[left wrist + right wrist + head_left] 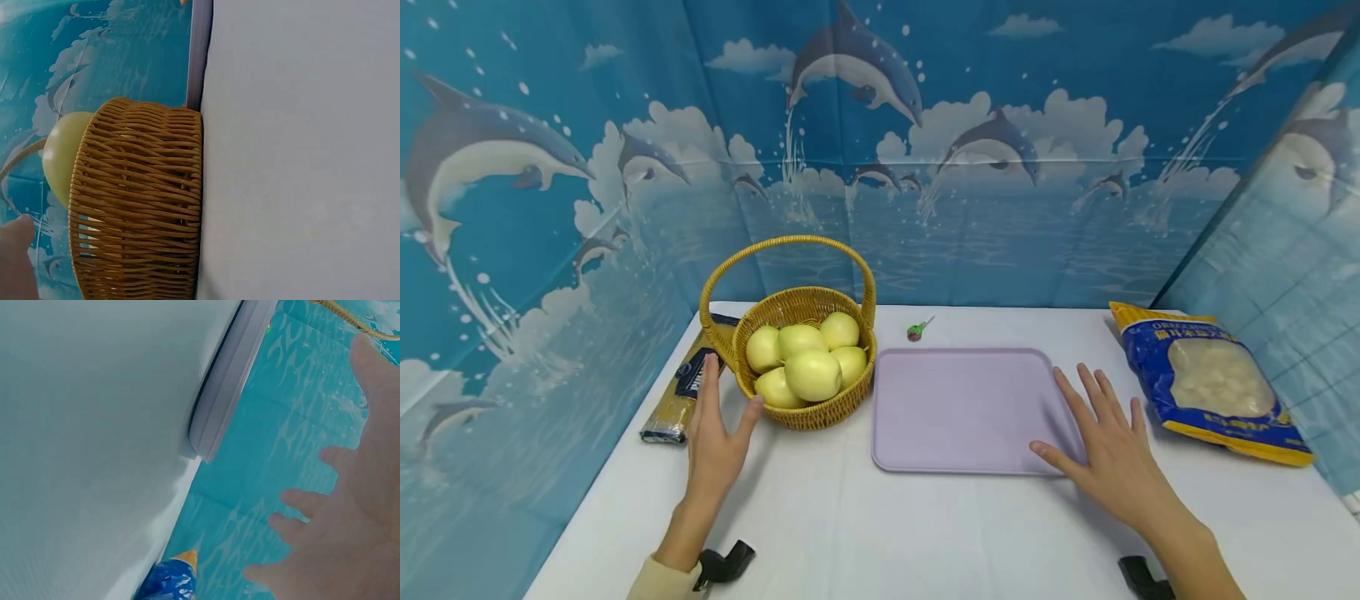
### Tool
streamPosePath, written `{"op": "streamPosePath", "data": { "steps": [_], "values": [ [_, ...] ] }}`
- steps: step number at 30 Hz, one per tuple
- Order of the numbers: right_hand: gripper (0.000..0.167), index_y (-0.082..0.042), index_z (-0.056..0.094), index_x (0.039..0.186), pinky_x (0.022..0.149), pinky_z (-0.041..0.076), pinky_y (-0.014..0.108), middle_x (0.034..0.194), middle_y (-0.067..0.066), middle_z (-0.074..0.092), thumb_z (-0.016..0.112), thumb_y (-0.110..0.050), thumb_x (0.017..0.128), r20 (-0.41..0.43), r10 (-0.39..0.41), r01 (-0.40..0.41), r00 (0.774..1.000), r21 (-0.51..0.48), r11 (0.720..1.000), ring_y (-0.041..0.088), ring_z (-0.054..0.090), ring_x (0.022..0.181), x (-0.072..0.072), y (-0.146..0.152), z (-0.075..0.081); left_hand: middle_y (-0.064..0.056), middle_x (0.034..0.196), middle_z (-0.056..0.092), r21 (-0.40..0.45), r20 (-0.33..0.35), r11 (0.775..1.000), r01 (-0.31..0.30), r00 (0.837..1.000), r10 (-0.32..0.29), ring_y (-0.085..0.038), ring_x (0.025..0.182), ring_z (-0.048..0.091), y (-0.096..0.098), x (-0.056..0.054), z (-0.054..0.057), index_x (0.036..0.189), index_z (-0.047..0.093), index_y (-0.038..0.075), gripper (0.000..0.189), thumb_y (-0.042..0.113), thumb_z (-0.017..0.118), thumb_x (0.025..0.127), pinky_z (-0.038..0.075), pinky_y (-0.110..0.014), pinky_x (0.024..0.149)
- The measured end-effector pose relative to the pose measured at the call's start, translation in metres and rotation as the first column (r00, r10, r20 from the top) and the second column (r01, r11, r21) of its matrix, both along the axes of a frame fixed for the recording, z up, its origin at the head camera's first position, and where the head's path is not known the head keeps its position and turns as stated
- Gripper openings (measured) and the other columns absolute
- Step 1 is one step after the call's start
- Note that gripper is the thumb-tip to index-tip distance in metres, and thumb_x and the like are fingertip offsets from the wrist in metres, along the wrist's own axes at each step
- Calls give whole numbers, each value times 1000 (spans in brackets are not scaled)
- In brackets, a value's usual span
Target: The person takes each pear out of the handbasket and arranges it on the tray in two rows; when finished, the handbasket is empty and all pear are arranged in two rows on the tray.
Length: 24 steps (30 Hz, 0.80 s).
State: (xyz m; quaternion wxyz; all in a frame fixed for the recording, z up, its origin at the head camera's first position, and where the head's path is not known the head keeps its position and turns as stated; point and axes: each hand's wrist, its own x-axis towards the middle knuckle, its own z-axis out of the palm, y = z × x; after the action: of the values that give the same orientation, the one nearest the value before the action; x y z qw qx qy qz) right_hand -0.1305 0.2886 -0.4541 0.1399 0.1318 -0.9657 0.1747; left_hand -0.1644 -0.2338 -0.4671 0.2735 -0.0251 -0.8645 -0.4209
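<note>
Wicker basket and lilac tray flanked by two free hands.

Nothing is gripped: the left hand is held with fingers extended near the basket's eight o'clock, and the right hand is spread above the tray's four o'clock corner. Yellow-green apples are heaped in the basket, which is set at the tray's nine o'clock; the orecchiette bag is laid at its three. A poised stage, with nothing yet taken up, is suggested; for an apple to be moved, a reach over the rim and curled fingers would be needed.
</note>
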Motion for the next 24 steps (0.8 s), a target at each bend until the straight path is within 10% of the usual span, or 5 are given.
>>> {"op": "streamPosePath", "data": {
  "steps": [7,13,24],
  "values": [
    [103,-28,11,171,120,-13,79,175,24,13,72,-58,94,45,-4,5,999,-17,1000,50,7,160,2,0,1,-4,177,14,307,154,948,84,979,-136,-24,163,17,-1,-16,-4,171,9,21,74,37,50,112,22,-49,132],
    [103,-27,11,171,119,-10,81,174,26,14,71,-58,95,57,-16,17,998,-21,1000,50,7,160,2,3,1,12,177,2,635,165,769,74,959,-229,-11,163,7,14,-34,-12,169,1,39,67,49,37,113,9,-41,135],
    [99,-27,13,171,120,-3,82,172,27,19,72,-54,96,65,0,5,998,-68,998,52,13,158,-1,-4,0,22,174,8,748,103,658,91,963,-250,-1,160,8,20,-55,-21,168,7,44,62,29,30,113,7,-32,134]
  ]
}}
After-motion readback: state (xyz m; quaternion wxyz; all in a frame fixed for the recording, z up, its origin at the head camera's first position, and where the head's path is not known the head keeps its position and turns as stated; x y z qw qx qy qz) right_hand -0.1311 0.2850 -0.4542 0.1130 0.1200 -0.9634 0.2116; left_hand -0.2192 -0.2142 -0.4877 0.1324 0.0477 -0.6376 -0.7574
